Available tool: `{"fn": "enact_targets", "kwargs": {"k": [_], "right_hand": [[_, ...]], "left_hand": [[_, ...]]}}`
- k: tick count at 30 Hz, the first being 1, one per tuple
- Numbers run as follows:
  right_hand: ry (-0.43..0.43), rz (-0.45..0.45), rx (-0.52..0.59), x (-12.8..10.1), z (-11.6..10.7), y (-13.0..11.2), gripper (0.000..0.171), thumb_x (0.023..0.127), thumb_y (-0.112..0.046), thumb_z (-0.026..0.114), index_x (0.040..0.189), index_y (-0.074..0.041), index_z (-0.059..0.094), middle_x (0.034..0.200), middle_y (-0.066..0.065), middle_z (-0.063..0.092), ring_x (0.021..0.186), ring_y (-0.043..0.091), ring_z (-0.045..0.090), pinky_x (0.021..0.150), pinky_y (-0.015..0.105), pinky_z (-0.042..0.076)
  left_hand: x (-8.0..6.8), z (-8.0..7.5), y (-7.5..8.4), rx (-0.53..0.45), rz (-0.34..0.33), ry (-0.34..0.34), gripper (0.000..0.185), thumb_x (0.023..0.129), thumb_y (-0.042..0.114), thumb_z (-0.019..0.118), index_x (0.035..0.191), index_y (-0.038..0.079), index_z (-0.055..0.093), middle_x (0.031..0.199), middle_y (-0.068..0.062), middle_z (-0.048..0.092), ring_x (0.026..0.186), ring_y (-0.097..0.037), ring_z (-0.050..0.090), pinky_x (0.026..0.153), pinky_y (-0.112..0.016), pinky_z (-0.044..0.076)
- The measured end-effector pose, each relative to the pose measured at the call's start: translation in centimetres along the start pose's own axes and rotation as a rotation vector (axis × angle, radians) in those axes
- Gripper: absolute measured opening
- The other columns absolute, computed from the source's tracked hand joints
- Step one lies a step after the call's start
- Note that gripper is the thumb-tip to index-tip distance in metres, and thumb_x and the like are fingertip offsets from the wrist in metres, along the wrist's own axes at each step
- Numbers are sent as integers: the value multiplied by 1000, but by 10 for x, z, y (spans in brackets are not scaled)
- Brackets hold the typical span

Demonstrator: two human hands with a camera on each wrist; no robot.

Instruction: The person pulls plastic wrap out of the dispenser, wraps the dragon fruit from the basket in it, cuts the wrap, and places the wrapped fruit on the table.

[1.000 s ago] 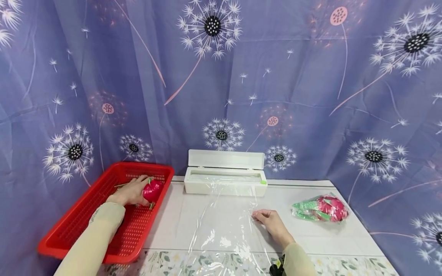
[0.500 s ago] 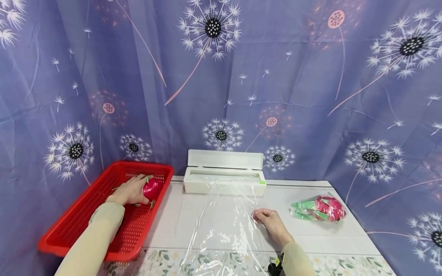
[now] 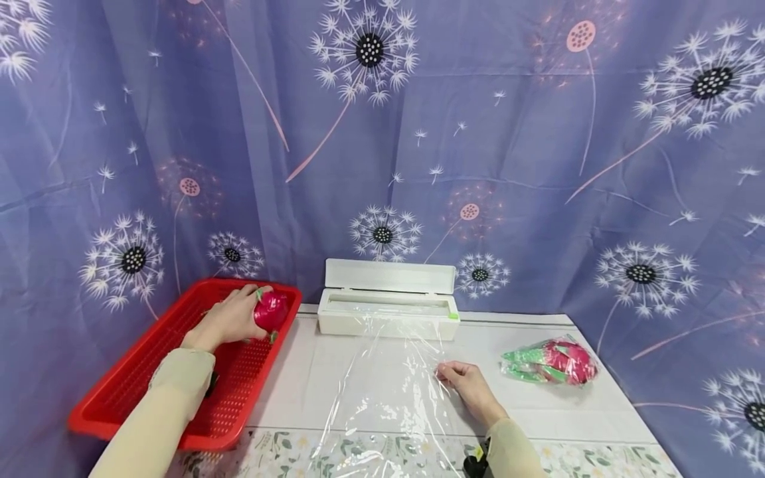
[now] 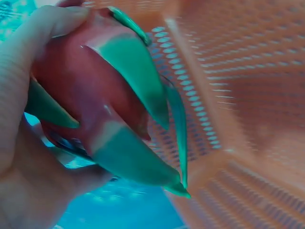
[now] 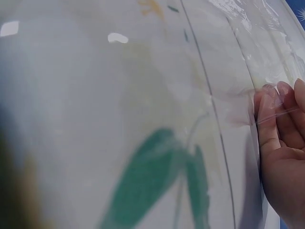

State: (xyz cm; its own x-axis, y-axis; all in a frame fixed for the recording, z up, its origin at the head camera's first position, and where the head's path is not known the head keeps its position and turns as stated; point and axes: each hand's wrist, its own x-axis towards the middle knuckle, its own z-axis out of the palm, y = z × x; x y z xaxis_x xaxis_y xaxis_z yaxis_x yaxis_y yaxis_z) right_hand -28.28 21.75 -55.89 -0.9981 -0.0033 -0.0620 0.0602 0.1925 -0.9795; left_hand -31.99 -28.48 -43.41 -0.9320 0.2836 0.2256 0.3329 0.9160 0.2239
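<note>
My left hand (image 3: 230,320) grips a dragon fruit (image 3: 271,311) over the far right part of the red basket (image 3: 206,441). Seen from the left wrist, thumb and fingers curl round the fruit's pink skin (image 4: 90,78), its green scales pointing away from the palm. A sheet of clear cling film (image 3: 382,405) runs from the white dispenser box (image 3: 388,326) toward me across the table. At its right edge, my right hand (image 3: 471,390) pinches the film between thumb and fingers; the right wrist view shows the film over those fingertips (image 5: 268,90).
On the right of the table lies a dragon fruit (image 3: 570,362) wrapped in film. The dispenser's lid (image 3: 390,276) stands up at the back, before a purple dandelion curtain (image 3: 514,133). A floral-patterned strip (image 3: 586,458) runs along the near side.
The left hand has lifted the dragon fruit slightly, up and to the right within the basket area. The right hand has stayed at the film's edge.
</note>
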Motion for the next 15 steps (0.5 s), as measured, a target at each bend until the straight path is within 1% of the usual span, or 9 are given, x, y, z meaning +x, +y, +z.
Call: {"fn": "enact_targets", "kwargs": {"k": [4,6,9,12,15], "right_hand": [[-10,-9,23,0,0,2,23,95,-13,64,94,9,69,88,10,70,83,17,64,73,25,51],[-15,-12,30,0,0,2,23,95,-13,64,94,10,69,89,11,71,83,17,65,73,25,52],[-16,-4,31,0,0,2,23,95,-12,64,94,10,69,89,11,70,83,17,65,74,25,52],[-9,14,27,2,-1,2,21,95,-12,63,94,8,69,89,10,70,84,17,65,74,25,52],[-10,14,18,4,-1,2,21,96,-11,62,94,9,69,90,11,70,83,17,64,72,25,51]], "left_hand": [[5,-11,17,101,24,20,97,62,42,84,144,10,44,135,-22,45,115,-43,47,74,-64,49],[6,-18,28,136,30,32,96,62,42,84,144,11,45,136,-22,44,116,-43,46,73,-64,49],[7,-28,46,162,43,60,95,63,41,84,145,13,45,137,-21,43,118,-42,45,74,-63,49],[7,-34,69,178,89,101,94,62,40,84,143,12,47,137,-21,44,115,-41,47,75,-62,50],[7,-35,94,188,155,147,94,61,43,85,142,13,49,134,-19,47,110,-39,50,71,-58,53]]}}
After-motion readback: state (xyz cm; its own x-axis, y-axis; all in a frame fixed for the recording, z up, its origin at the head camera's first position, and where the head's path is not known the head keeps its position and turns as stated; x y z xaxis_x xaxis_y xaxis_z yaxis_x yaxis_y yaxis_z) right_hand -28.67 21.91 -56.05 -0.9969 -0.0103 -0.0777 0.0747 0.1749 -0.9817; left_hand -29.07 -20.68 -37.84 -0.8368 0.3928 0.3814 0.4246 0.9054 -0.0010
